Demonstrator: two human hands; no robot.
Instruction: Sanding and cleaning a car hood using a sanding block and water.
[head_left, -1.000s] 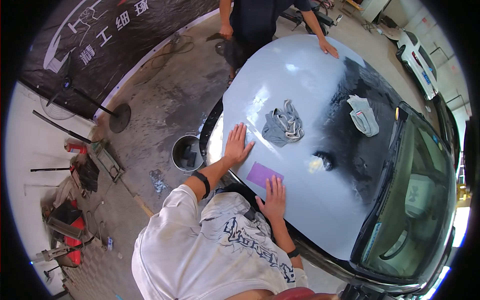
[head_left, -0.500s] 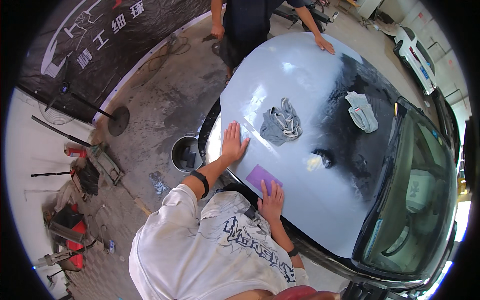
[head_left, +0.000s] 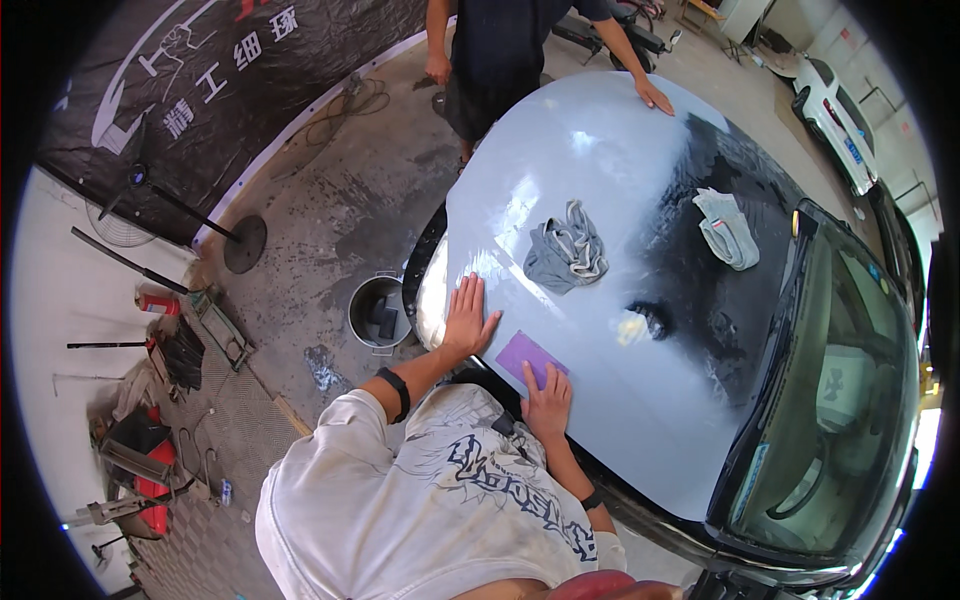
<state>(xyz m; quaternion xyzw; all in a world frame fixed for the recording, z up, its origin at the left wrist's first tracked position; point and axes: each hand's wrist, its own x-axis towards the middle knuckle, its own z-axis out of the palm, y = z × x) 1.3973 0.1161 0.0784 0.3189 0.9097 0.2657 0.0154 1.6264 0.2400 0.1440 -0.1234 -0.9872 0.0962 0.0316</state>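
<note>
Under both hands lies a car hood (head_left: 640, 430), its pale grey surface blending into black toward the windshield. My left hand (head_left: 467, 318) rests flat near the hood's left edge, fingers extended and holding nothing. On the near part of the hood is a flat purple sheet that looks like sandpaper (head_left: 522, 355). My right hand (head_left: 547, 402) lies at its near right edge, fingers stretched out and fingertips over the sheet. A crumpled grey cloth (head_left: 566, 250) sits farther up the hood, and a folded light-grey cloth (head_left: 727, 230) is on the black area.
At the far side another person's hand (head_left: 653, 95) touches the hood. A metal pot (head_left: 378, 312) with dark contents stands on the floor left of the car. A floor fan (head_left: 138, 176), a red cylinder (head_left: 157, 304) and tools are farther left. Right is the windshield (head_left: 815, 400).
My left hand has slid toward me along the hood's left edge, uncovering a shiny patch. My right hand stays at the purple sheet. The whole view has shifted slightly.
</note>
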